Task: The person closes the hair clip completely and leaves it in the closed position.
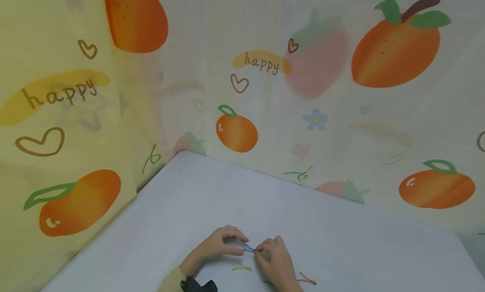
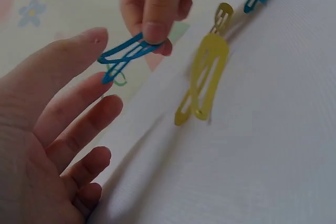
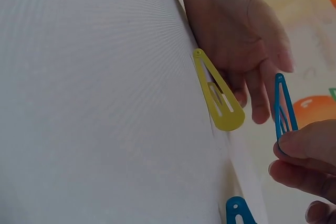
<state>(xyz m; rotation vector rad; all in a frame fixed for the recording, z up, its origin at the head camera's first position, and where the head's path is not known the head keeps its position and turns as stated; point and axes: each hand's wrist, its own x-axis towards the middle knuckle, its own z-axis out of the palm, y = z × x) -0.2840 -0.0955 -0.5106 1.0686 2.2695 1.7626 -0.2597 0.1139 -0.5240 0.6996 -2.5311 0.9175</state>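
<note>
A blue snap hair clip [image 1: 249, 250] is pinched at its wide end between the thumb and fingers of my right hand [image 1: 278, 260]. The clip is sprung, its parts spread apart in the left wrist view. Beside its narrow end is my left hand [image 1: 219, 243], thumb and forefinger apart with the tips right at the clip, the other fingers loosely bent. A yellow snap clip [image 2: 211, 66], also sprung, lies on the white tabletop below the hands. Another blue clip [image 3: 239, 211] lies near the right hand, partly hidden by it in the head view.
An orange-brown clip [image 1: 307, 280] lies right of my right wrist. The white table [image 1: 212, 191] reaches back to a corner of curtains [image 1: 197, 98] printed with oranges, hearts and "happy". A black strap device [image 1: 198, 285] sits on my left wrist.
</note>
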